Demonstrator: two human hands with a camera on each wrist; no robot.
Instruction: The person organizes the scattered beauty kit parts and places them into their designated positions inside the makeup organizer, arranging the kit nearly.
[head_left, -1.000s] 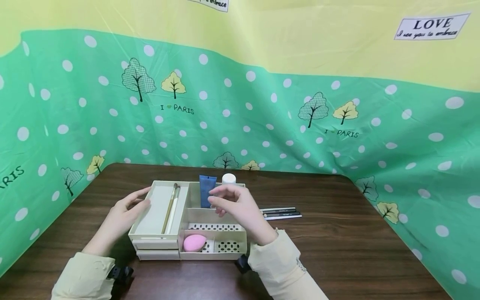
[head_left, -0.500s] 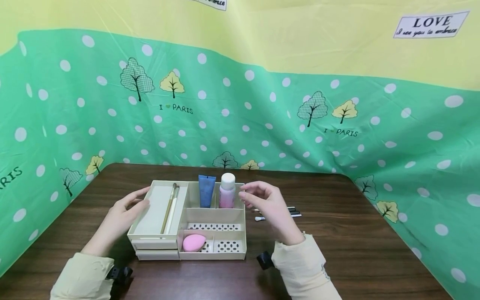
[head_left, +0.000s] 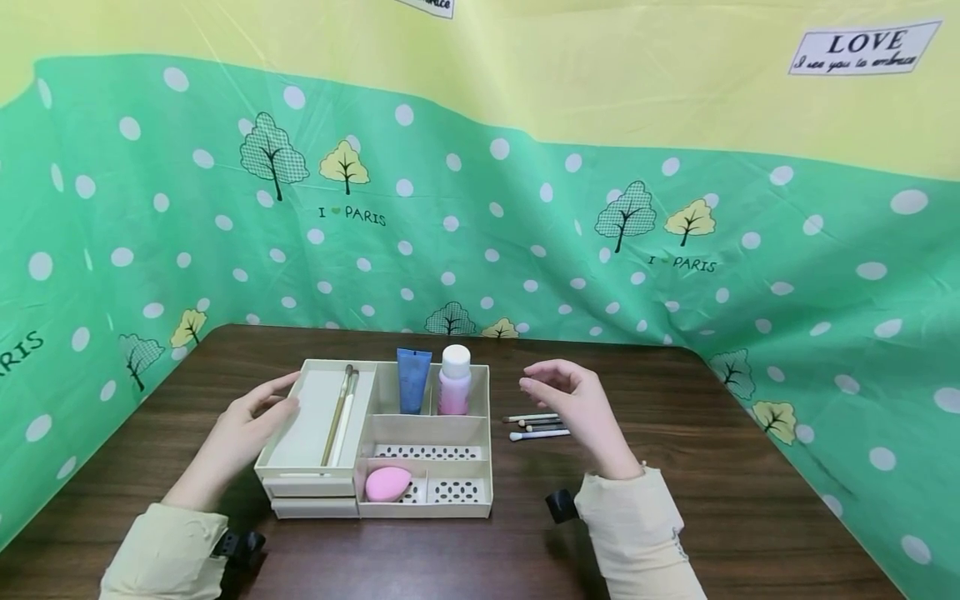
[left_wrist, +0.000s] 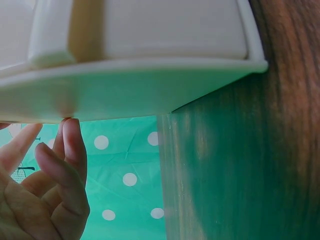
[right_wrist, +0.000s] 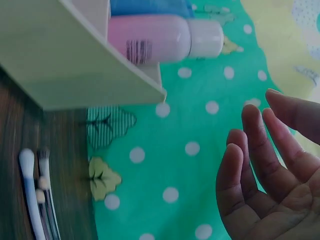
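My left hand (head_left: 243, 429) rests its fingertips against the left side of a cream desktop organizer (head_left: 427, 427), as the left wrist view also shows. Above the table, right of the organizer, my right hand (head_left: 581, 408) hovers with loosely bent fingers and nothing in them. Near it on the wood lie several makeup brushes (head_left: 538, 435), partly hidden behind the hand. A blue tube (head_left: 413, 382) and a pink bottle with a white cap (head_left: 454, 381) stand in the organizer's back compartments. In a front compartment sits a pink makeup sponge (head_left: 387, 484). Two brushes (head_left: 339, 417) lie on its left top.
The dark wooden table (head_left: 750, 500) holds everything. Behind it hangs a green and yellow printed cloth (head_left: 480, 208). Stacked drawers (head_left: 315, 498) form the organizer's left front, and holes pattern the floors of its front compartments.
My right hand has moved right, from in front of the tube and bottle to beside the organizer over the loose brushes. The bottle now shows fully. My left hand stays put.
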